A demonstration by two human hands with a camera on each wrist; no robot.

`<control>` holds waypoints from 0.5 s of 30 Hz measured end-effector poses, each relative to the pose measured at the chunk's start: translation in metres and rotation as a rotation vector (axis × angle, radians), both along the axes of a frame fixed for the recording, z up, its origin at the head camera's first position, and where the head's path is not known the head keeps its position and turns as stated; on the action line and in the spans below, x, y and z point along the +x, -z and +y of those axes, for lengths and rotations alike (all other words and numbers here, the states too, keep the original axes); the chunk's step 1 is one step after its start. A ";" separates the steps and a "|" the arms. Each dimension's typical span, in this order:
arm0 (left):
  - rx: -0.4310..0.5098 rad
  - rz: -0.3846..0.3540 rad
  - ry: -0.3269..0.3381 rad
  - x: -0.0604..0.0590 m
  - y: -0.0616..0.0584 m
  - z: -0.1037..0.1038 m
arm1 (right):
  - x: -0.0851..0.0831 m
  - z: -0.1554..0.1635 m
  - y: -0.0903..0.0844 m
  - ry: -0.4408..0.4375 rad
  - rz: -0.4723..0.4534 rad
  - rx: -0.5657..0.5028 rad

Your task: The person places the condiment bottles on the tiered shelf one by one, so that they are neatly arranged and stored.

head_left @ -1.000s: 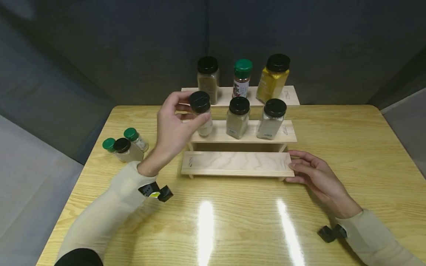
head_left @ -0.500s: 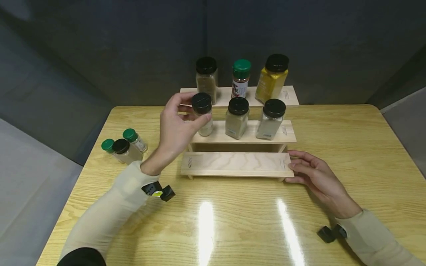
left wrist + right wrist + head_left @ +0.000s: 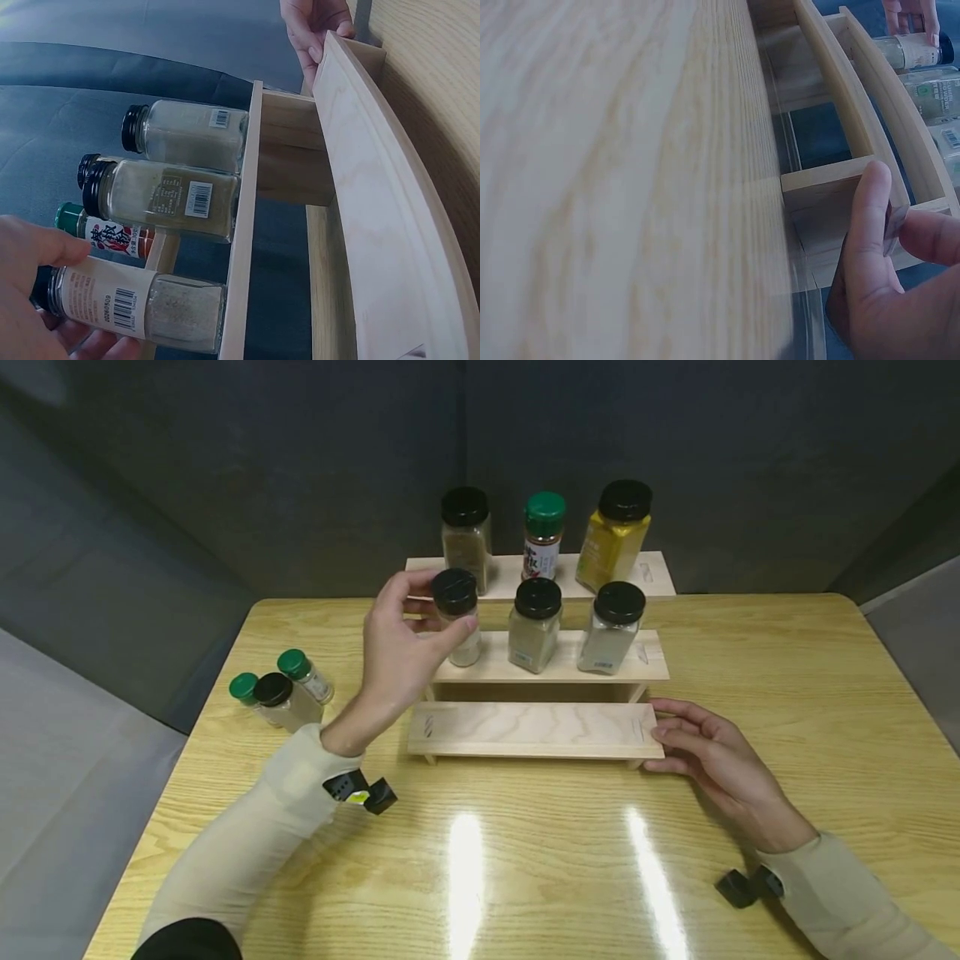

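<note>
My left hand (image 3: 408, 639) grips a black-capped spice jar (image 3: 142, 304) by its upper part, thumb on the near side. The jar's base meets the left end of the middle shelf (image 3: 491, 670) of a three-step wooden spice rack. Two more black-capped jars stand on that shelf, a greenish one (image 3: 534, 635) in the middle and a paler one (image 3: 611, 631) to the right. My right hand (image 3: 708, 760) pinches the right end of the bare front shelf (image 3: 536, 727). In the right wrist view its fingers (image 3: 871, 210) hold that board's end from below and above.
On the top shelf (image 3: 506, 572) stand a brown-filled jar (image 3: 467, 547), a green-capped bottle (image 3: 543, 539) and a yellow jar (image 3: 613, 539). Left on the table (image 3: 555, 852) are a black-capped jar (image 3: 296, 706) and two green-capped bottles, one nearer the rack (image 3: 311, 681).
My left hand has shifted slightly right with the spice jar, settling at the middle shelf's left end. The right hand keeps its hold on the front shelf.
</note>
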State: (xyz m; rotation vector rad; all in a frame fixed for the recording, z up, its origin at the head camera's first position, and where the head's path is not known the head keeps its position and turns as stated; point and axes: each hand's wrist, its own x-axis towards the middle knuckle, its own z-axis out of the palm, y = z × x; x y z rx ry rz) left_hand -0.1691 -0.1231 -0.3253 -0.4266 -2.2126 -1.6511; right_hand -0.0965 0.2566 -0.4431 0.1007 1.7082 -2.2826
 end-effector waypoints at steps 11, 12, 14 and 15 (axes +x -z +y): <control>-0.003 0.016 0.000 -0.001 0.005 -0.002 | 0.000 0.000 0.000 -0.005 -0.001 -0.001; -0.004 0.018 0.001 -0.001 0.006 -0.002 | 0.000 0.000 0.000 -0.005 -0.001 -0.003; -0.002 0.021 0.000 -0.002 0.007 -0.002 | 0.000 0.000 0.000 -0.004 -0.002 -0.006; -0.003 0.022 0.000 -0.002 0.007 -0.002 | 0.000 0.000 0.000 -0.003 -0.002 -0.008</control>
